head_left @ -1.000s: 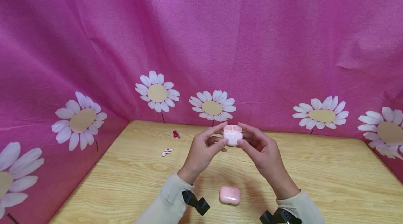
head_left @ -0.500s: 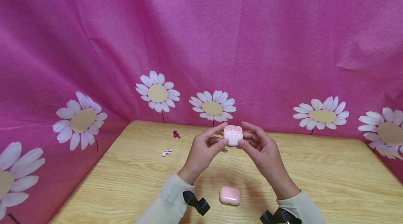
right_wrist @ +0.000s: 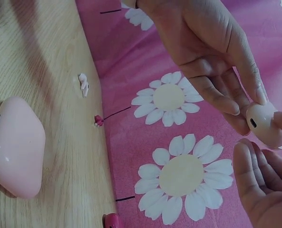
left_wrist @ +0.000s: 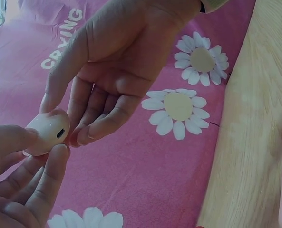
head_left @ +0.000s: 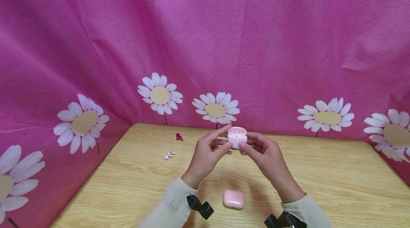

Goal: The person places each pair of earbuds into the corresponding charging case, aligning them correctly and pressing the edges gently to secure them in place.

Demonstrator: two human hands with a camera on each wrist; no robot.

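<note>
A small, glossy, pale pink-white earbud case [head_left: 237, 143] is held up above the table with its lid [head_left: 237, 131] raised. Its tray looks to have no earbuds, though it is too small to be sure. My left hand [head_left: 205, 155] pinches its left side between thumb and fingers. On the right side my right hand [head_left: 270, 155] grips it, the thumb pressed on the front. Both wrist views show the underside of this case [left_wrist: 48, 130] with a dark charging port. A second, pink earbud case [head_left: 234, 199] lies closed on the table below my hands.
Pale pink earbuds [head_left: 170, 155] lie on the wooden table [head_left: 134, 185] at left, with magenta earbuds [head_left: 179, 136] farther back. A magenta object [right_wrist: 112, 221] is cut off in the right wrist view. Daisy-printed cloth [head_left: 272, 42] rises behind the table.
My right forefinger has come down from beside the lid, and the right thumb has slid slightly inward across the case's front. The left hand and the things on the table look unmoved.
</note>
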